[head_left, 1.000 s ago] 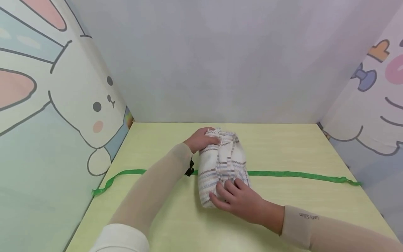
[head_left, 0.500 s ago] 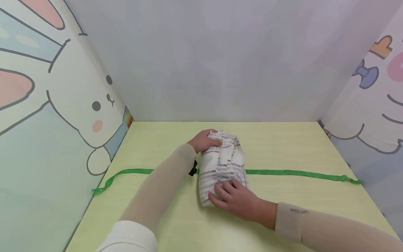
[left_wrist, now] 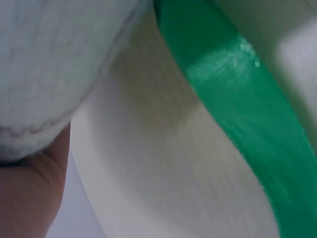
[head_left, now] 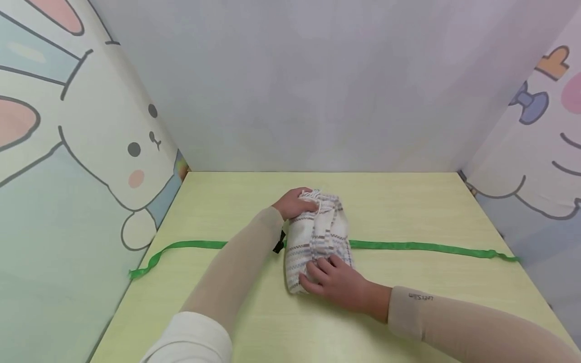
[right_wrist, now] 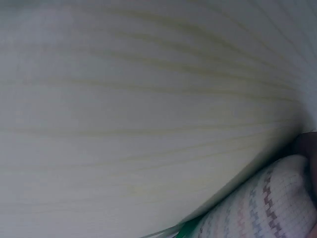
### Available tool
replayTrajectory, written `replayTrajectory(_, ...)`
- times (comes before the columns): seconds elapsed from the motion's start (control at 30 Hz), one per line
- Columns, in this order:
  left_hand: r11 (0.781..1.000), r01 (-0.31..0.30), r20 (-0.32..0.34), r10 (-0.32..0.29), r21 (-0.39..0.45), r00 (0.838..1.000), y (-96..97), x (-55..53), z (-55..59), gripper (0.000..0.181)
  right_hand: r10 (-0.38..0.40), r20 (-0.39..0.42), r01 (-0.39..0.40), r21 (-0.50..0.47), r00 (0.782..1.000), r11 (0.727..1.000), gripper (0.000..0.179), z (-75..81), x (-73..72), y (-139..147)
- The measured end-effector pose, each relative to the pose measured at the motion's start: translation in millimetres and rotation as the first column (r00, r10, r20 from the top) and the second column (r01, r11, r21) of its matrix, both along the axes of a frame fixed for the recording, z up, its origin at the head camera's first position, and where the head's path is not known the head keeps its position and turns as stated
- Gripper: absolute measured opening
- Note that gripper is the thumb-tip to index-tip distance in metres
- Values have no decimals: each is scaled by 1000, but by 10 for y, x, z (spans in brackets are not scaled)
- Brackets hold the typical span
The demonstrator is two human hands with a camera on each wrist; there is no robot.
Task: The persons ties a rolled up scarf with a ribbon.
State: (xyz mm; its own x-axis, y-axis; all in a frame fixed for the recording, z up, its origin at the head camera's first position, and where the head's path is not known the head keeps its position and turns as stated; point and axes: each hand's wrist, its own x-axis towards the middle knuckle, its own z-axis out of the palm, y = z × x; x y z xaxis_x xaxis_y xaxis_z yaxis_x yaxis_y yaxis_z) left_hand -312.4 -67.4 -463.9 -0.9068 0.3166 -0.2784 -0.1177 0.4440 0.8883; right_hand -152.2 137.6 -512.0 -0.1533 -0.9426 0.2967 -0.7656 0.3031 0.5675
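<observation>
A folded bundle of white cloth (head_left: pixel 299 237) with brown and blue patterned stripes lies across the green ribbon (head_left: pixel 408 246). White fringe shows at its far end. My left hand (head_left: pixel 295 203) grips the far left corner, thumb on top; the fingers beneath are hidden. At the near right end, my right hand (head_left: pixel 338 285) holds the cloth with curled fingers. In the left wrist view, part of the left hand (left_wrist: pixel 29 198) meets the cloth's edge (left_wrist: pixel 54 64), beside the ribbon (left_wrist: pixel 223 104). The right wrist view catches the striped cloth (right_wrist: pixel 247 213) at its lower right corner.
The pale yellow-green table (head_left: pixel 408 212) has a grey wall (head_left: pixel 317 91) behind it. Cartoon-printed panels (head_left: pixel 104 151) bound both sides. A small black piece (head_left: pixel 279 243) sits by my left wrist, near the ribbon.
The bundle's far end has come slightly nearer, with my left hand still on it. My right hand has shifted a little to the left along with the cloth.
</observation>
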Motion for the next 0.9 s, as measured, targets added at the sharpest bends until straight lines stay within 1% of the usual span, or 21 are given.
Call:
replayTrajectory(0.07, 1000, 1, -8, -1, -8, 1000, -2, 34, 34, 62, -1, 4, 1, 8, 1000, 1000, 51, 11, 1, 0)
replayTrajectory(0.17, 1000, -3, -12, 3, -10, 1000, -3, 44, 70, 63, -4, 11, 4, 19, 1000, 1000, 51, 49, 0, 9)
replayTrajectory(0.3, 1000, -11, -26, 11, 11, 1000, 0, -1, 76, 64, -14, 24, 14, 12, 1000, 1000, 52, 118, -12, 28)
replayTrajectory(0.4, 1000, -18, -16, 18, 22, 1000, 0, -60, 28, 65, -15, 26, 15, 5, 1000, 1000, 53, 124, -28, 34)
replayTrajectory(0.47, 999, -25, 5, 25, 20, 1000, -1, -104, -26, 64, -12, 29, 12, 6, 1000, 1000, 54, 103, -38, 32)
replayTrajectory(0.57, 999, -38, 31, 38, 10, 999, -3, -141, -102, 61, -12, 44, 12, 17, 999, 1000, 46, 74, -44, 35)
replayTrajectory(0.63, 999, -54, 38, 54, 6, 998, -3, -145, -129, 60, -15, 77, 13, 21, 997, 1000, 37, 69, -46, 36)
replayTrajectory(0.67, 998, -58, 34, 58, 5, 998, -2, -137, -131, 59, -15, 97, 13, 19, 995, 1000, 37, 68, -46, 36)
replayTrajectory(0.8, 998, -64, 18, 64, 15, 998, 7, -72, -89, 59, -11, 191, 14, -14, 982, 1000, 56, 64, -46, 28)
replayTrajectory(0.9, 998, -58, 10, 58, 23, 998, 15, -24, -49, 58, -12, 246, 22, -38, 969, 999, 63, 58, -41, 22)
